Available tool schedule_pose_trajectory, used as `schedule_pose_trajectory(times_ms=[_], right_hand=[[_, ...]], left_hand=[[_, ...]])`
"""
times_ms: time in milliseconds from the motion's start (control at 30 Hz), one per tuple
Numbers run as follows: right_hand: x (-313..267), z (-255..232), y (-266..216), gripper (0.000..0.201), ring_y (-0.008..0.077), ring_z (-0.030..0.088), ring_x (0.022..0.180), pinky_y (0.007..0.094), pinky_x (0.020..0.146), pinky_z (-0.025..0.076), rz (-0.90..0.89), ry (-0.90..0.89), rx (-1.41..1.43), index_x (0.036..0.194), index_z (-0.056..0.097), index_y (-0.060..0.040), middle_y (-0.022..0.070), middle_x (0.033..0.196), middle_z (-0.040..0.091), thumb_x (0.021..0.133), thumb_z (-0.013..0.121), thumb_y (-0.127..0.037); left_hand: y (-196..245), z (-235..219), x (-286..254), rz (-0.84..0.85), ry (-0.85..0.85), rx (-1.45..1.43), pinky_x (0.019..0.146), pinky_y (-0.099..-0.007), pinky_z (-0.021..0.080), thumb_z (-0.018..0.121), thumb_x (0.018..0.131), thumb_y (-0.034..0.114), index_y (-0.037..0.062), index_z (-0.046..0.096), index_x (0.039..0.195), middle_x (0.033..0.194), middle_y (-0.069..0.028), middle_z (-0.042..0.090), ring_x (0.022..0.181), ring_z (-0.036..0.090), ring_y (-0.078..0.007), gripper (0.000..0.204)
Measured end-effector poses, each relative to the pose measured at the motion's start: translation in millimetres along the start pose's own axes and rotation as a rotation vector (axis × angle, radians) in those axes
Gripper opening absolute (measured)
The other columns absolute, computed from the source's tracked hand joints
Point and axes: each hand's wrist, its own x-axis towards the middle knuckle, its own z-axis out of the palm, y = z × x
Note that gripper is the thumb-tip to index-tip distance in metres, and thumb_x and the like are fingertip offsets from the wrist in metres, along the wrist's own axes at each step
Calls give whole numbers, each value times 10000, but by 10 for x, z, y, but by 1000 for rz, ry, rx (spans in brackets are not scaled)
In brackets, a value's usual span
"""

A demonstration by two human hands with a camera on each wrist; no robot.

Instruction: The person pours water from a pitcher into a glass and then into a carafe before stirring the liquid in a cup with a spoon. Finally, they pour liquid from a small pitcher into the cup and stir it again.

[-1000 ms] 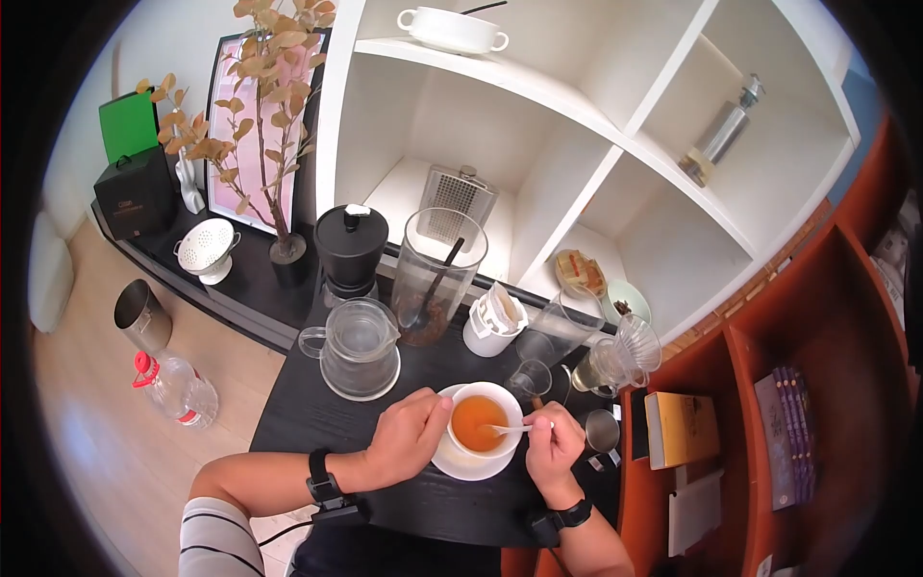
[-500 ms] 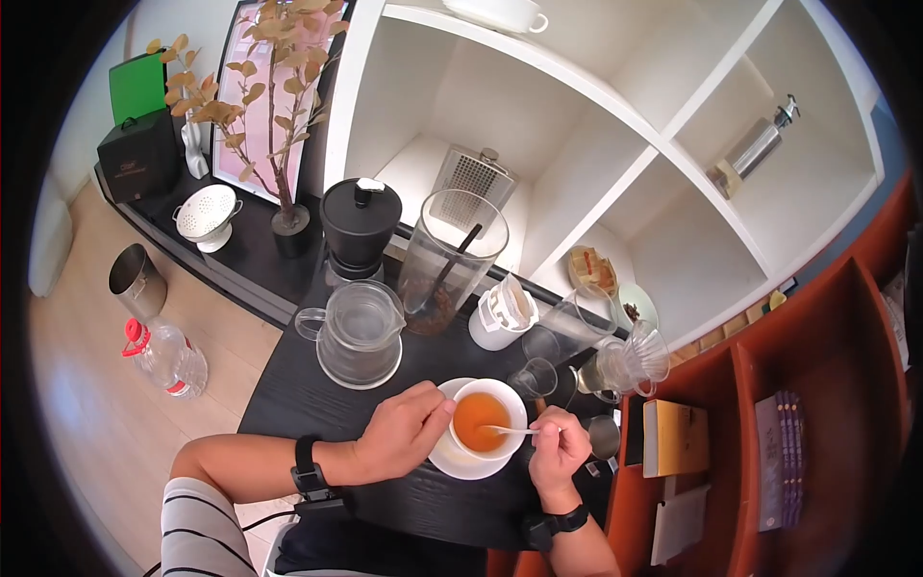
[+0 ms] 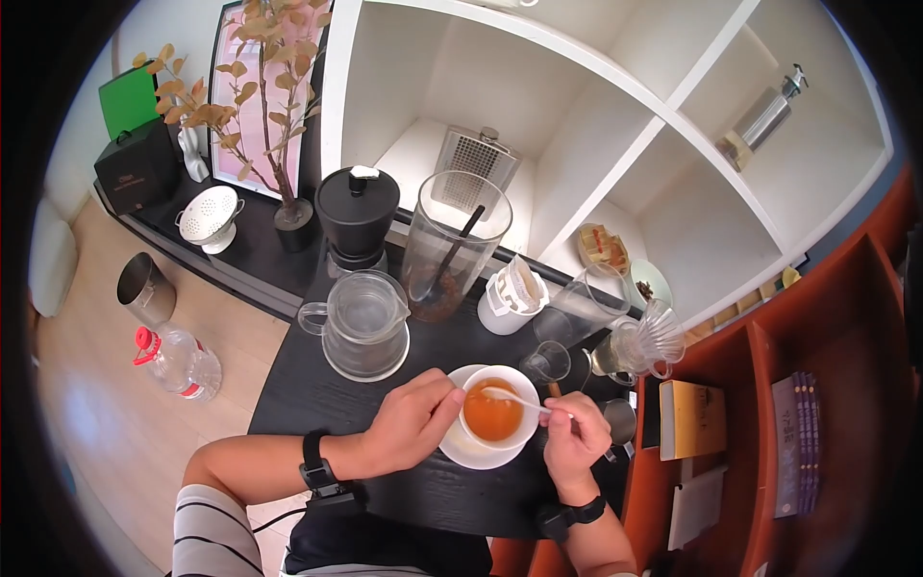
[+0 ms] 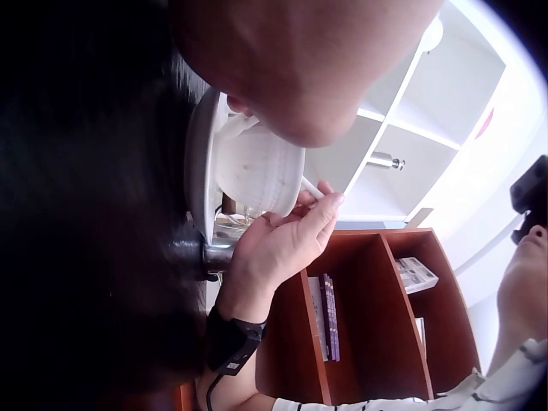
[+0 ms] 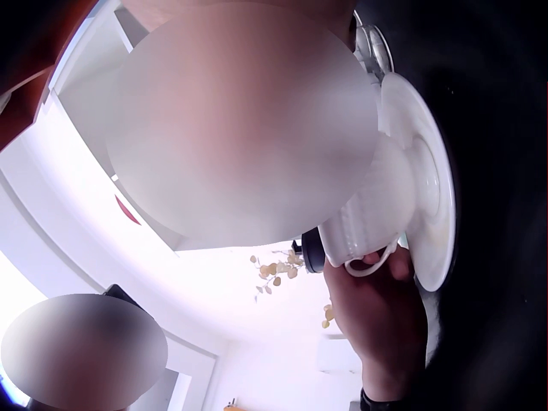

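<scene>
Near the front edge of the black table, the teacup, probably fragile, is gripped by the left hand at its handle, the safest hold; the spoon is pinched by the right hand.

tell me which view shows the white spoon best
The head view: it shows the spoon from its bowl in the amber drink to the right hand pinching it. The left wrist view shows only a short piece by the cup; the right wrist view doesn't clearly show it.

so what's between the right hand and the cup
The spoon: its handle runs from the right hand over the rim of the cup, as the head view shows.
</scene>
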Motion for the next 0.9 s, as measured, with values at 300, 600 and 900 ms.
schedule_pose_trajectory(times_ms=[300,600,900], right_hand=[[46,-58,25,241,88,513,628,220,579,410,27,112,-141,931,618,-4,49,804,608,1113,587,-159],[12,-10,-73,251,140,667,656,242,599,507,56,-146,158,992,723,33,92,811,707,1059,718,-209],[28,-58,-3,168,108,596,667,229,594,467,66,83,-82,984,680,26,84,850,658,1078,656,-111]], left_hand=[[-25,10,5,17,12,12,689,-447,506,575,1098,171,-17,653,935,870,-174,596,749,618,-386,261],[-1,-17,4,-5,-23,21,724,-400,502,571,1098,132,-30,651,968,885,-151,603,783,616,-315,223],[-22,-12,0,-3,-25,31,721,-394,500,571,1096,129,-30,653,967,893,-151,611,780,619,-308,221]])
